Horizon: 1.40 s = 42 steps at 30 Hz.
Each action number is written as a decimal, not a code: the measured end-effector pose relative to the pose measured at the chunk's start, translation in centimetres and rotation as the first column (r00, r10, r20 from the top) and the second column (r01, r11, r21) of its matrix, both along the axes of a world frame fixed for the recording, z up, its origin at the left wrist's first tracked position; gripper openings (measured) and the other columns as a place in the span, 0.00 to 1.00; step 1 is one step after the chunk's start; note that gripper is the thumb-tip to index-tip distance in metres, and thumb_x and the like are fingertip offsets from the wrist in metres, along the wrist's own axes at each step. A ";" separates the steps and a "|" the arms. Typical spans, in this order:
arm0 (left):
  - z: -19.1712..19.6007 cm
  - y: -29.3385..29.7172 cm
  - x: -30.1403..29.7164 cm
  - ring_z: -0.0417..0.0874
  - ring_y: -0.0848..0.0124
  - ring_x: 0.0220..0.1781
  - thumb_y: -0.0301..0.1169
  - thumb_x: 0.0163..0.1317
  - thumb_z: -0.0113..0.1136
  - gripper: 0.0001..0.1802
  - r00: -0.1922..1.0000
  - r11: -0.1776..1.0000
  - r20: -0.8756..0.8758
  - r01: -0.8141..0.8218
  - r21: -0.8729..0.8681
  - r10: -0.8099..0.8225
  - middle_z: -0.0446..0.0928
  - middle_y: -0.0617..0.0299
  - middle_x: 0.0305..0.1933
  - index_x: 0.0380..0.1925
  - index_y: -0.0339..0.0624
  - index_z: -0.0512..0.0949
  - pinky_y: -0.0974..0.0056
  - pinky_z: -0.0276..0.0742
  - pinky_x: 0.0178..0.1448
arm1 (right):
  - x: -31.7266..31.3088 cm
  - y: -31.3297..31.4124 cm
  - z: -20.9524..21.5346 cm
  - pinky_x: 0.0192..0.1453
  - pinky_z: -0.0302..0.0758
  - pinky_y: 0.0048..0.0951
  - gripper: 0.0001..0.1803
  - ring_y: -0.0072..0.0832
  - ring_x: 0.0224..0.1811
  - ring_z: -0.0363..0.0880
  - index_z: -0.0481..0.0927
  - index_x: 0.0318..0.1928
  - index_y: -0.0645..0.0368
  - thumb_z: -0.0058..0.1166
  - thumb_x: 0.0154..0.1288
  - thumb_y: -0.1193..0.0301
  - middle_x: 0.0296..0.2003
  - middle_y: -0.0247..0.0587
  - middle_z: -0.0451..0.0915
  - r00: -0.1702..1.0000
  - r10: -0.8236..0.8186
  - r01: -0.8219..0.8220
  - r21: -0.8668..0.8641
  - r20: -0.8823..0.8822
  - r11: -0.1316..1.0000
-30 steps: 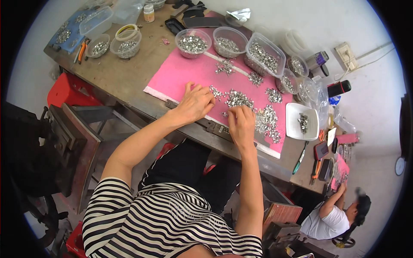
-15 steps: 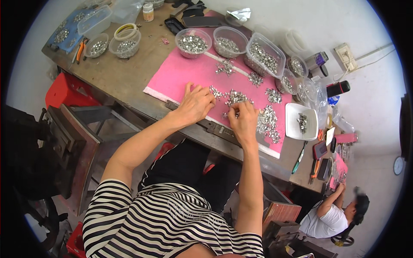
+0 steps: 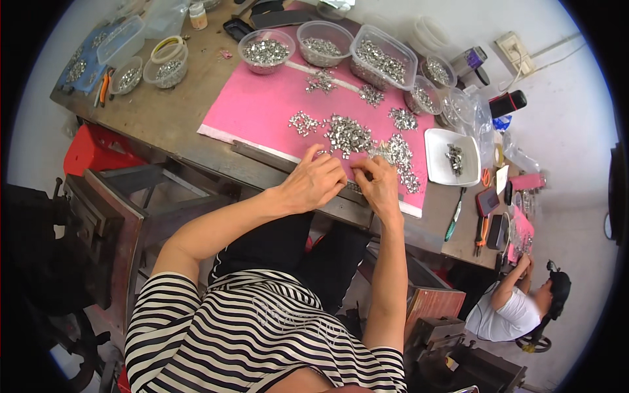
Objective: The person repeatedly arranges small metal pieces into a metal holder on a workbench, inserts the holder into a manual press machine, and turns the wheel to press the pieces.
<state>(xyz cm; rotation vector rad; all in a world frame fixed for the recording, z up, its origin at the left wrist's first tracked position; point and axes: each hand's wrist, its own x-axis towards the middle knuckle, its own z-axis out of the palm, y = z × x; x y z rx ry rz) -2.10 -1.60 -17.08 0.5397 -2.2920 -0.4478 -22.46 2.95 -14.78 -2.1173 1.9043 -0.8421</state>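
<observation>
Small shiny metal pieces (image 3: pixel 347 135) lie in a loose heap on the pink mat (image 3: pixel 246 114), just beyond my hands. My left hand (image 3: pixel 313 181) is over the mat's near edge, its fingers curled in and nearly meeting the right hand. My right hand (image 3: pixel 380 187) has thumb and forefinger drawn together beside the heap. Whatever either hand pinches is too small or hidden to make out. Under them, along the table edge, runs a dark metal bar (image 3: pixel 262 157). A smaller cluster of metal pieces (image 3: pixel 304 123) lies left of the heap, and a wider spread (image 3: pixel 401 157) lies right.
Clear tubs of metal pieces (image 3: pixel 266 52) line the mat's far side. A white square dish (image 3: pixel 452 157) stands right, near green-handled tweezers (image 3: pixel 455 215) and orange-handled pliers (image 3: pixel 483 232). Orange-handled pliers (image 3: pixel 103 86) lie far left. A co-worker (image 3: pixel 508 308) sits at the right.
My view has shifted, so the table appears higher and further left. My left hand has moved right and nearer, toward my right hand. The right hand has drawn back from the heap toward the near edge.
</observation>
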 end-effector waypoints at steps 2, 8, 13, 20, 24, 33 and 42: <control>0.1 0.1 -0.1 0.78 0.61 0.47 0.30 0.60 0.66 0.06 1.000 1.000 0.016 -0.011 -0.009 0.011 0.75 0.63 0.37 0.34 0.45 0.79 0.44 0.63 0.69 | 0.1 0.2 0.3 0.47 0.64 0.38 0.05 0.35 0.36 0.77 0.85 0.38 0.53 0.65 0.60 0.72 0.29 0.35 0.77 0.999 0.004 -0.005 -0.011 -0.032 1.000; 0.8 0.3 -0.3 0.78 0.60 0.45 0.30 0.59 0.66 0.07 1.000 1.000 -0.001 0.009 -0.027 -0.009 0.74 0.60 0.36 0.34 0.44 0.77 0.43 0.65 0.68 | -0.2 0.4 0.0 0.45 0.64 0.39 0.05 0.37 0.36 0.77 0.82 0.36 0.57 0.65 0.61 0.73 0.31 0.37 0.77 1.000 0.013 -0.013 -0.020 -0.012 1.000; 0.8 0.7 -0.4 0.79 0.59 0.46 0.28 0.60 0.64 0.07 0.999 0.995 -0.029 -0.029 0.098 0.032 0.76 0.60 0.37 0.37 0.43 0.77 0.42 0.64 0.70 | 0.7 2.0 0.1 0.45 0.66 0.39 0.06 0.38 0.37 0.77 0.80 0.35 0.60 0.65 0.61 0.75 0.32 0.39 0.77 0.997 -0.021 0.028 -0.090 0.072 0.996; 0.5 1.2 0.1 0.80 0.58 0.44 0.24 0.63 0.62 0.06 0.991 0.990 -0.099 -0.082 0.117 0.094 0.79 0.60 0.38 0.39 0.41 0.78 0.40 0.63 0.72 | 3.0 4.4 -0.2 0.46 0.67 0.39 0.09 0.38 0.42 0.75 0.81 0.37 0.58 0.67 0.57 0.78 0.38 0.37 0.79 0.998 0.006 0.011 -0.251 0.068 0.968; 0.3 1.2 -0.1 0.80 0.57 0.45 0.23 0.62 0.62 0.07 0.989 0.992 -0.098 -0.109 0.063 0.115 0.79 0.59 0.38 0.41 0.39 0.79 0.41 0.65 0.72 | 3.0 4.6 -0.3 0.46 0.67 0.39 0.09 0.38 0.42 0.75 0.82 0.38 0.57 0.67 0.57 0.78 0.38 0.37 0.79 1.000 0.004 0.001 -0.268 0.020 0.963; -0.4 1.3 -0.2 0.78 0.57 0.47 0.26 0.64 0.61 0.07 0.988 0.992 -0.086 -0.125 0.028 0.127 0.77 0.57 0.38 0.42 0.41 0.79 0.40 0.63 0.72 | 2.8 4.9 -1.2 0.50 0.72 0.38 0.08 0.39 0.43 0.78 0.83 0.40 0.61 0.65 0.59 0.81 0.39 0.41 0.82 0.966 0.002 0.063 -0.242 0.258 0.968; 0.3 2.0 -1.4 0.78 0.62 0.48 0.37 0.63 0.67 0.12 0.972 0.972 0.016 -0.233 -0.006 0.233 0.78 0.62 0.39 0.44 0.46 0.81 0.33 0.53 0.75 | 2.8 5.6 -2.1 0.49 0.75 0.31 0.05 0.33 0.42 0.80 0.82 0.43 0.65 0.59 0.67 0.81 0.39 0.43 0.82 0.911 -0.174 0.297 -0.300 0.375 0.907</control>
